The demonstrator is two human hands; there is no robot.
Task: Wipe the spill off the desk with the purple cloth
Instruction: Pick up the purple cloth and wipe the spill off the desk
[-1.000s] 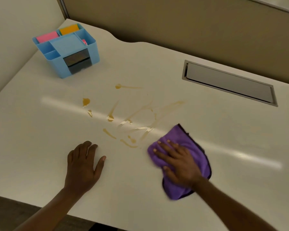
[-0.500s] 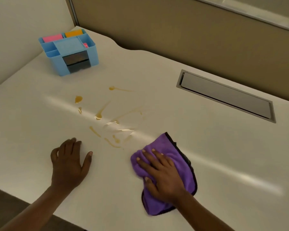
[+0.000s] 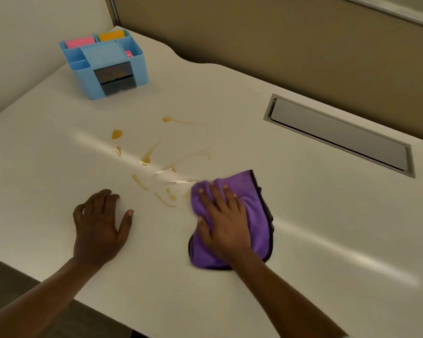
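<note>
An amber spill [image 3: 147, 157] lies in drops and thin streaks across the middle of the white desk [image 3: 303, 228]. The purple cloth [image 3: 254, 215] with a dark hem lies flat just right of the streaks, its left edge touching the nearest ones. My right hand [image 3: 224, 223] presses palm-down on the cloth with fingers spread. My left hand [image 3: 99, 225] rests flat on the bare desk to the left, below the spill, holding nothing.
A blue desk organiser [image 3: 105, 64] with pink and orange pads stands at the back left. A grey recessed cable hatch [image 3: 340, 135] sits at the back right. Partition walls close the back and left. The desk's front edge runs below my forearms.
The streaks on the spill's right side have faded or gone. My right hand has kept the cloth pressed at the spill's right edge. My left hand stays planted on the desk.
</note>
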